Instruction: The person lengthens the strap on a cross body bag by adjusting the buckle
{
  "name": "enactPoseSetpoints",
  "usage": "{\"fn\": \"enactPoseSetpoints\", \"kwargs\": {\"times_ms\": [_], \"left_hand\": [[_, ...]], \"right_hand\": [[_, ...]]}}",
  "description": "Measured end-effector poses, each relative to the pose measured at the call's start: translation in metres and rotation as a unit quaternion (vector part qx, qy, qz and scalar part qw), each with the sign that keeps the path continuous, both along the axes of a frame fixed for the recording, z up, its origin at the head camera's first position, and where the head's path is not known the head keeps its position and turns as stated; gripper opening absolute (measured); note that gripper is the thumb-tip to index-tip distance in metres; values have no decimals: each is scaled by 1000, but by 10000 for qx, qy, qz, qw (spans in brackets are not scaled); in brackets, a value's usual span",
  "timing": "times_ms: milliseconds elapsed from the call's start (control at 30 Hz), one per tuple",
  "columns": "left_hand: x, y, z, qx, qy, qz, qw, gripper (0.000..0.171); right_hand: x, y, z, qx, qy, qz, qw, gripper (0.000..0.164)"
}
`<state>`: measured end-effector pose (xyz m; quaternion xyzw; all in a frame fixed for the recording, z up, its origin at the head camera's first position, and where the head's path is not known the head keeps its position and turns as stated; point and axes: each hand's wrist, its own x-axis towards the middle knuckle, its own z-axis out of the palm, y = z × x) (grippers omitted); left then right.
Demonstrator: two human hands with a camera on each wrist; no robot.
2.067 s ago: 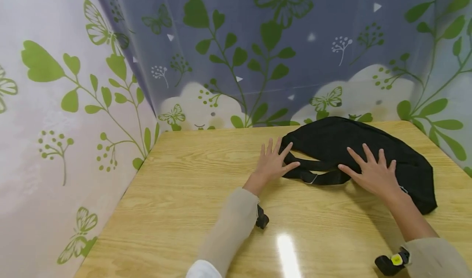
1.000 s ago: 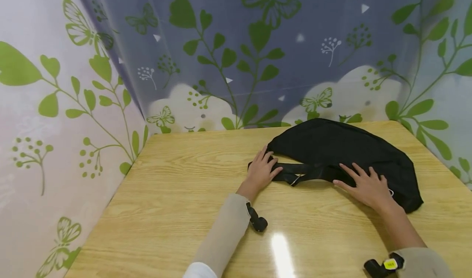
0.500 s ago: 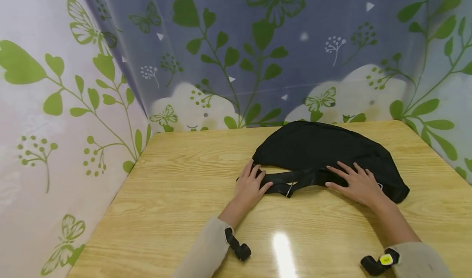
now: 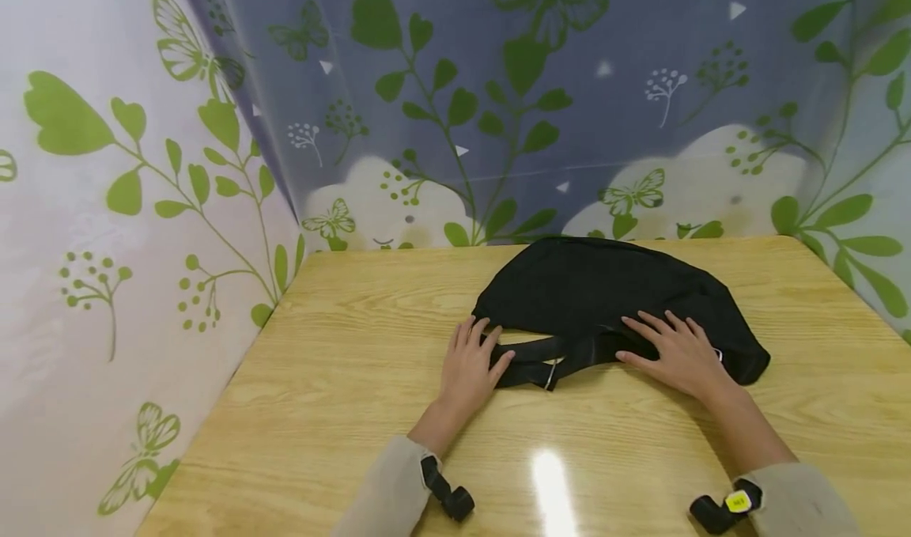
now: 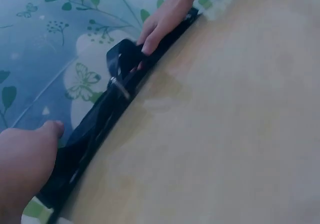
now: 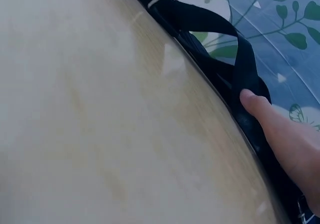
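A black crescent-shaped bag [image 4: 591,284] lies flat on the wooden table, its curved side toward the back wall. Along its near side runs a black strap [image 4: 525,351] with a metal buckle [image 4: 551,374]. My left hand [image 4: 468,369] rests on the strap at the bag's left end, fingers extended. Spread fingers of my right hand [image 4: 679,353] lie over the bag's near edge, right of the middle. In the right wrist view, that hand's thumb [image 6: 255,103] touches a raised loop of strap [image 6: 212,19]; its other fingers are hidden.
The wooden table [image 4: 342,410] reaches back to a patterned blue curtain [image 4: 427,126], with a pale one [image 4: 64,221] along the left. A small metal ring [image 4: 718,355] shows on the bag beside my right wrist. Both wrists carry black camera mounts.
The bag has slid left across the table, together with both hands. My left hand has come down onto the strap at its left end, and my right hand has settled on the near edge.
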<state>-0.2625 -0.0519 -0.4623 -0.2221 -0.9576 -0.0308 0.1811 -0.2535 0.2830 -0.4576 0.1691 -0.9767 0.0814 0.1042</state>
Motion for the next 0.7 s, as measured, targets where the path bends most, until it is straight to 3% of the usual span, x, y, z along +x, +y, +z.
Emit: {"fn": "enactPoseSetpoints", "kwargs": {"times_ms": [200,333,467,700], "left_hand": [[-28,3,12,-494,82,-422,9979,51],[-42,8,12,-799,-386,-405,9952,55],[-46,9,6,-907,-793,-298,9923,58],[-42,11,-1,-670,-580,-325,9955,58]], "right_hand": [[19,8,3,57,908,-337,9953,69],[35,17,3,-103,903,-952,9913,69],[45,22,0,-311,522,-1433,9878,73],[42,28,-6,-347,591,-1432,9873,69]]}}
